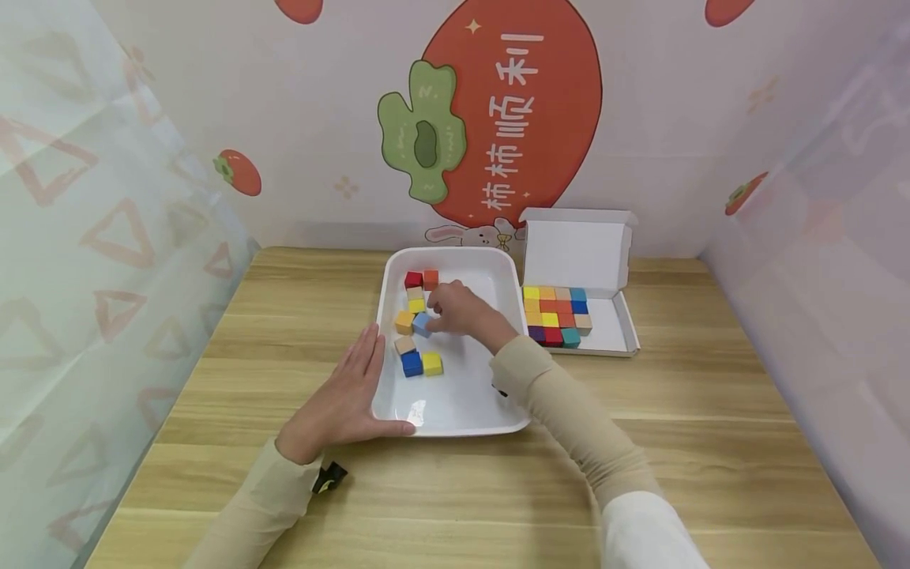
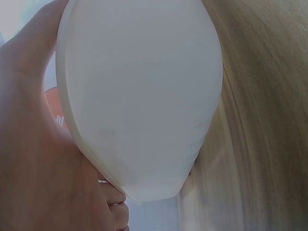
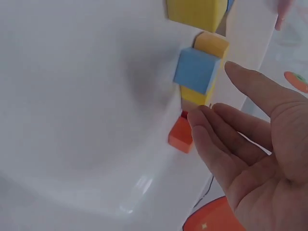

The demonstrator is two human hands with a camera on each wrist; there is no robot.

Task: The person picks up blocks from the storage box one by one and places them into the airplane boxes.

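A white tray lies on the table with several coloured cubes along its left side. My left hand rests at the tray's near left corner, fingers straight along the left rim and thumb on the front rim. In the left wrist view, the tray's outer wall fills the middle. Over the cubes reaches my right hand, nearest a light blue cube. Its thumb and fingers stand apart near that cube, pinching nothing. Close by are an orange-yellow cube, a yellow cube and an orange-red cube.
Right of the tray stands a white cardboard box with its lid raised, several cubes in rows in its left part. A blue cube and a yellow cube sit nearer the tray's front. A printed curtain hangs behind the table.
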